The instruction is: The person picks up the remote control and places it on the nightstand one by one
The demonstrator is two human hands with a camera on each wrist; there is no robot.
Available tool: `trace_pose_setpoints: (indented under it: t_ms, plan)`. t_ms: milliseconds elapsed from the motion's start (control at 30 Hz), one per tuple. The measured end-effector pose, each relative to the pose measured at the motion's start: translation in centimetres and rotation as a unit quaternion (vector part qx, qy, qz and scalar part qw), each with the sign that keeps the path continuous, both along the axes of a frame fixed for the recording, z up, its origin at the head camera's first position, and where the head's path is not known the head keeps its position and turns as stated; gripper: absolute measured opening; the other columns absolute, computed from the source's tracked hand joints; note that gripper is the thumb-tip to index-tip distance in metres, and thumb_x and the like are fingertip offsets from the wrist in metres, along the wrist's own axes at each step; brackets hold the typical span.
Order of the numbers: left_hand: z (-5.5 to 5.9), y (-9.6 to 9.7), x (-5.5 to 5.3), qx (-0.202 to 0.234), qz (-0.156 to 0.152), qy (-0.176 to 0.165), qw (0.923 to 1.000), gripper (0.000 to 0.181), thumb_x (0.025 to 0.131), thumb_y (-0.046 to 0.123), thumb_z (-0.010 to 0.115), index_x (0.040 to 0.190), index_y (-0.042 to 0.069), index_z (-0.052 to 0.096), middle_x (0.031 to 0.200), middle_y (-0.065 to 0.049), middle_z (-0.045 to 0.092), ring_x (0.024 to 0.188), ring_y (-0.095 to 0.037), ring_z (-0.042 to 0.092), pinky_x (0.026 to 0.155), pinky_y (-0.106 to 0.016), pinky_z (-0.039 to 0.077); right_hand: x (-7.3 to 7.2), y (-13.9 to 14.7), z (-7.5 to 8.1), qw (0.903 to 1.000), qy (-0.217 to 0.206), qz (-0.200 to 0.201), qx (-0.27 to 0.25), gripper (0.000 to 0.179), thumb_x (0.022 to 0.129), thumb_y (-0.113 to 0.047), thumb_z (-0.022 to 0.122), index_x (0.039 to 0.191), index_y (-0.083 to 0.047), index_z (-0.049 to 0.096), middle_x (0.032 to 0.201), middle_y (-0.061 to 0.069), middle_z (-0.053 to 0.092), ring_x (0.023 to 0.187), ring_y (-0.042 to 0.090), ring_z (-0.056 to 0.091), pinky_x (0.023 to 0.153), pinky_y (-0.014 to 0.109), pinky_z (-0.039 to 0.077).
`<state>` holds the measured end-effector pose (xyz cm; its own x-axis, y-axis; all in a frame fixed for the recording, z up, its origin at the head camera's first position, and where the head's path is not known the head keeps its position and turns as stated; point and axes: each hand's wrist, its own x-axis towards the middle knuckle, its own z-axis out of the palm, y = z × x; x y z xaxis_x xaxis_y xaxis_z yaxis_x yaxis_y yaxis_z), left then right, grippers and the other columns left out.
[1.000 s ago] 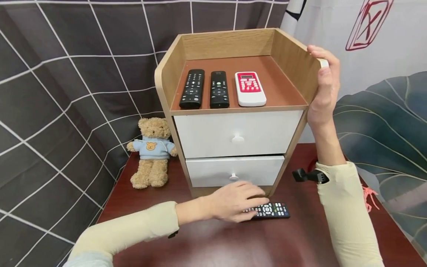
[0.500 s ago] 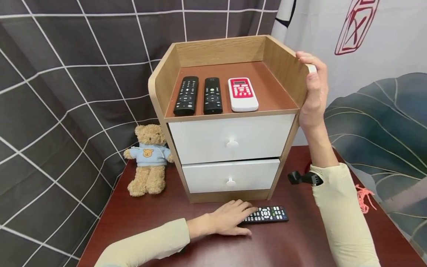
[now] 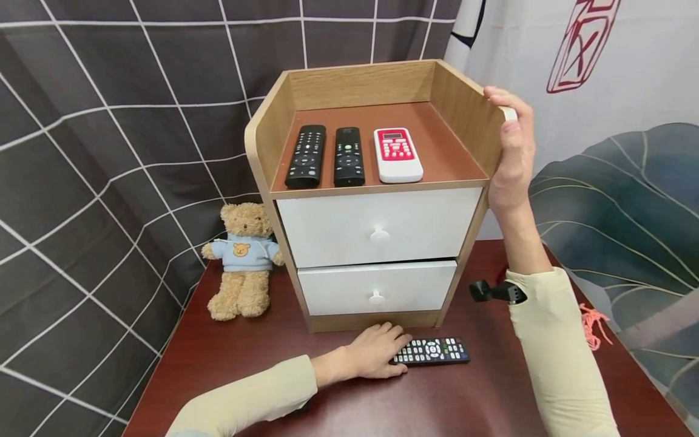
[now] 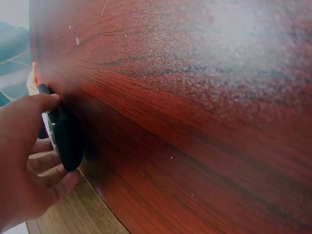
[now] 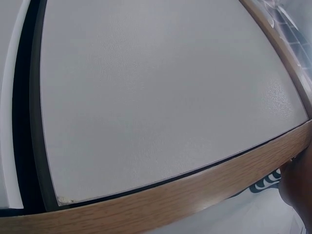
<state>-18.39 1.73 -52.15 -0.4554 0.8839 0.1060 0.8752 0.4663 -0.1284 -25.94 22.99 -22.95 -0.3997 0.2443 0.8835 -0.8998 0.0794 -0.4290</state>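
A black remote control (image 3: 434,351) with white buttons lies crosswise on the table before the cabinet. My left hand (image 3: 377,353) holds its left end, fingers along the far edge and thumb at the near edge. In the left wrist view, the hand (image 4: 22,146) has thumb and fingers on opposite sides of the remote's dark end (image 4: 68,141). Up at the wooden cabinet (image 3: 464,115), my right hand (image 3: 513,155) grips the front edge of the right side panel. The right wrist view shows a white drawer front (image 5: 161,97), with part of the hand (image 5: 298,185) at the corner.
On the cabinet top lie two black remotes (image 3: 306,156) (image 3: 348,156) and a white-and-red remote (image 3: 398,155). Two white drawers (image 3: 338,291) sit below. A teddy bear (image 3: 246,261) in a blue top sits at the left; coral strands (image 3: 592,325) lie at the table's right edge.
My left hand has drawn back leftward from over the remote, and its thumb has closed in at the near edge. The right hand keeps its grip on the panel; the head view has shifted slightly.
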Motion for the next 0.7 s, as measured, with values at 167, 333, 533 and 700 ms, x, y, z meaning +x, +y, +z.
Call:
trace_pose_setpoints:
  t_ms: [167,333,533,700]
  plan:
    - [-0.4,0.0,-0.5,0.010,-0.002,0.025,0.9996,0.059,0.087,0.064,0.060,0.124,0.019,0.062,0.111,0.005,0.062,0.090,-0.008,0.058,0.072,-0.018,0.049,-0.2,-0.1,0.1,1.0000,0.004,0.000,-0.004,0.034,0.095,-0.019,0.038,0.116,-0.008,0.062,0.128,0.007,0.062,0.130,0.030,0.046,0.111,0.031,0.030]
    - [-0.5,-1.0,-0.9,-0.008,0.000,0.028,0.9996,0.065,0.084,0.072,0.056,0.124,0.021,0.061,0.109,0.006,0.062,0.088,-0.008,0.060,0.068,-0.020,0.050,-0.2,-0.2,0.1,1.0000,0.001,0.003,0.005,0.035,0.095,-0.021,0.038,0.118,-0.009,0.061,0.131,0.007,0.060,0.131,0.029,0.044,0.111,0.032,0.029]
    - [-0.9,-1.8,-1.1,0.006,-0.003,-0.016,0.9999,0.063,0.084,0.072,0.057,0.121,0.020,0.061,0.110,0.007,0.060,0.090,-0.007,0.059,0.067,-0.019,0.050,0.3,-0.1,0.1,0.9997,-0.022,0.014,0.000,0.032,0.096,-0.022,0.040,0.119,-0.011,0.060,0.133,0.006,0.058,0.132,0.026,0.043,0.111,0.031,0.027]
    - [-1.5,-1.5,-1.2,0.037,-0.031,0.023,0.9986,0.056,0.077,0.074,0.061,0.097,0.021,0.057,0.094,0.009,0.057,0.079,-0.005,0.055,0.057,-0.016,0.044,0.5,-0.1,0.3,0.9998,-0.017,0.012,-0.001,0.033,0.095,-0.023,0.041,0.118,-0.011,0.061,0.131,0.005,0.059,0.131,0.026,0.044,0.110,0.032,0.027]
